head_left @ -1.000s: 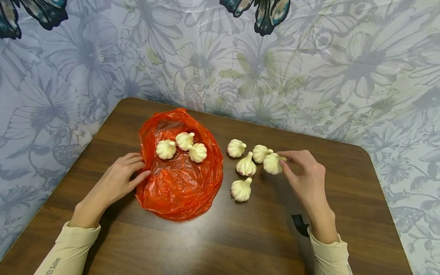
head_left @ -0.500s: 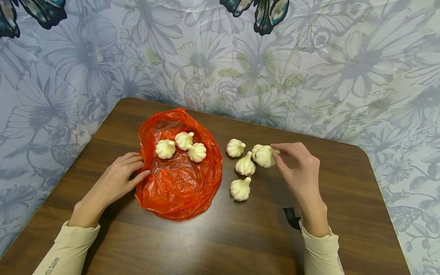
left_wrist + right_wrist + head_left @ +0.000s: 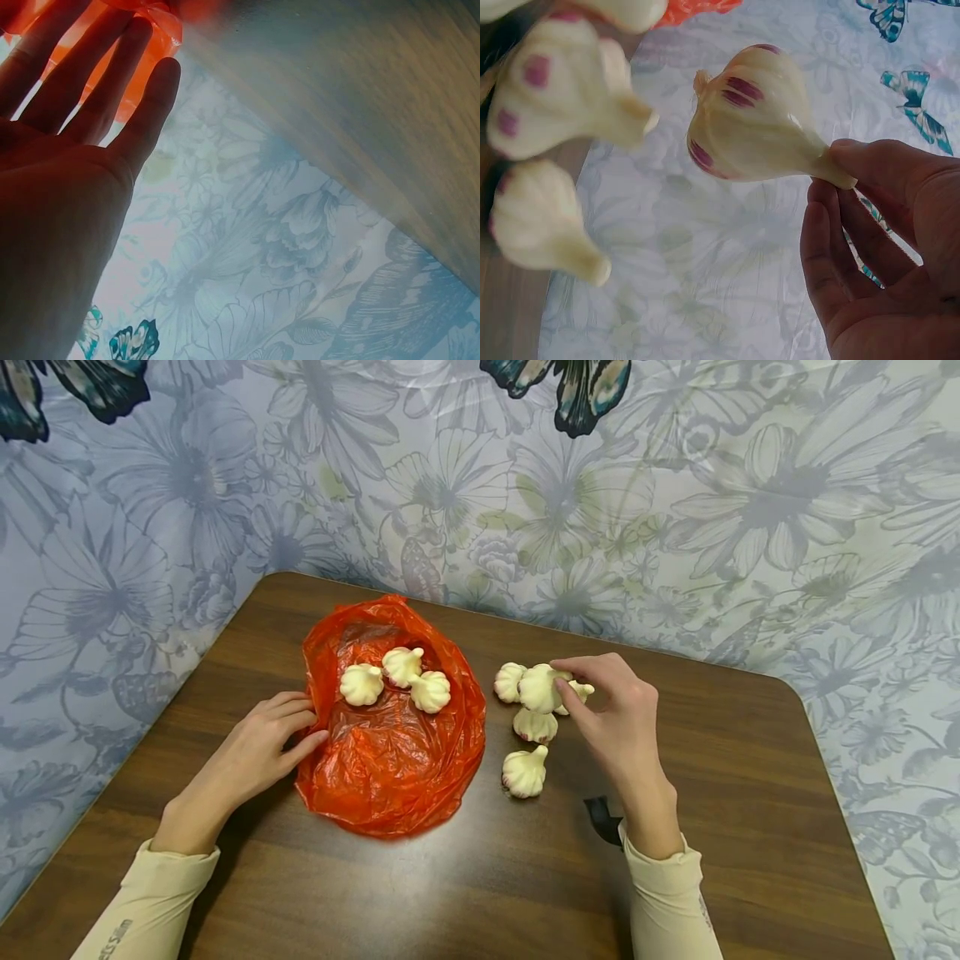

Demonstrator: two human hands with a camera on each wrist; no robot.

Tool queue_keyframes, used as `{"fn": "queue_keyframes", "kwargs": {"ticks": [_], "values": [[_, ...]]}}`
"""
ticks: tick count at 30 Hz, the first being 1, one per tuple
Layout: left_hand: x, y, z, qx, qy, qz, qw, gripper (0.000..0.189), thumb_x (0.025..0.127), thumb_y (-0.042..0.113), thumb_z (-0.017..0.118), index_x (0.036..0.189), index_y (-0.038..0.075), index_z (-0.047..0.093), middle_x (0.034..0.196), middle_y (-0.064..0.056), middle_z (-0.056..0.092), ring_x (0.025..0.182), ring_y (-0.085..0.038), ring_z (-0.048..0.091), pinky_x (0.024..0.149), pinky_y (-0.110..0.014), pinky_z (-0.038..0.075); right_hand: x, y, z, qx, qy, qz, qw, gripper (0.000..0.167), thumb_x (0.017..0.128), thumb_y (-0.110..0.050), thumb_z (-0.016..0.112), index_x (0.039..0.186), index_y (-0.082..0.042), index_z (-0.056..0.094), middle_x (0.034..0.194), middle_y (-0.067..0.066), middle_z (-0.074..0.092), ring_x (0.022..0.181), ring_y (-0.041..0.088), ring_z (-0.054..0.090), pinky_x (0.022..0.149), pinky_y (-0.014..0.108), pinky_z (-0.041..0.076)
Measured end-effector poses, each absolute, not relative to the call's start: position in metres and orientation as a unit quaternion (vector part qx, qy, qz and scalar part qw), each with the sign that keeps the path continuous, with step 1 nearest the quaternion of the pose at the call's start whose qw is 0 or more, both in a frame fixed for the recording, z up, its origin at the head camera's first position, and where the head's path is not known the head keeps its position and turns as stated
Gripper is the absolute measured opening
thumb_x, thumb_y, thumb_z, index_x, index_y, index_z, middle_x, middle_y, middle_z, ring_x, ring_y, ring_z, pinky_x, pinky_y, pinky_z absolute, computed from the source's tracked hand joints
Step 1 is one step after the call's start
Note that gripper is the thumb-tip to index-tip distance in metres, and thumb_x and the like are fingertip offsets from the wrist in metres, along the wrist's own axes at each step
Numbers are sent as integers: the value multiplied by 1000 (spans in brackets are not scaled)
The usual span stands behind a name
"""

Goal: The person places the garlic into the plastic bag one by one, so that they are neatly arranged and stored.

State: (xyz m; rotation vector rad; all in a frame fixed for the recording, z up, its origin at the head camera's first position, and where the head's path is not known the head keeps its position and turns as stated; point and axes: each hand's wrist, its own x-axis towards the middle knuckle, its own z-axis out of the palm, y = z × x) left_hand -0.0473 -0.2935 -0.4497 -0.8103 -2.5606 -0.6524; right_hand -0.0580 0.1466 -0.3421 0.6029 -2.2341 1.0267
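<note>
My right hand (image 3: 615,718) pinches a garlic bulb (image 3: 539,689) by its stem between thumb and fingers. In the right wrist view this garlic bulb (image 3: 754,116) is cream with purple patches, its round end pointing away from the hand. It overlaps other bulbs in the head view. Several garlic bulbs (image 3: 524,772) lie on the table below and around it. At the left, an orange-red plastic bag (image 3: 390,777) lies spread open with three garlic bulbs (image 3: 362,685) on it. My left hand (image 3: 262,739) touches the bag's left rim, its fingers nearly straight in the left wrist view.
The brown wooden table (image 3: 750,793) has rounded far corners and meets a floral-patterned wall covering (image 3: 450,510) behind. Dark butterfly decorations (image 3: 577,393) show at the top. A black strip (image 3: 602,821) hangs by the right wrist.
My right hand has moved left with the garlic bulb, from the right end of the group to over the other loose bulbs. The left hand and the bag have stayed in place.
</note>
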Motion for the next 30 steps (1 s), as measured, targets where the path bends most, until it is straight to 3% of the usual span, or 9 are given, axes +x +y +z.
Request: {"fn": "queue_keyframes", "kwargs": {"ticks": [11,18,23,30], "values": [[-47,-294,-448,-289,-909,-233,191,22,81,9,88,99,0,79,106,-18,77,110,-38,66,97,-58,52,-62,107,-341,268,-843,385,264,19,90,0,81,106,-8,82,96,4,79,87,24,65,76,21,48],[-46,-293,-448,-284,-910,-235,187,23,81,9,88,100,1,79,108,-17,77,111,-37,66,97,-58,52,-64,77,-346,296,-842,386,233,17,91,-2,81,106,-8,81,100,2,80,91,20,66,76,34,55],[-46,-292,-448,-283,-912,-234,184,23,81,10,88,100,0,79,108,-18,77,111,-38,66,98,-59,51,-64,58,-351,312,-841,382,223,17,91,-2,80,107,-8,81,100,2,79,88,18,62,72,31,51],[-47,-292,-448,-283,-912,-234,181,22,82,10,88,100,1,79,108,-17,77,111,-37,66,98,-59,51,-65,34,-357,330,-844,367,208,16,94,-6,79,110,-9,81,105,2,80,96,19,66,80,31,54]]}}
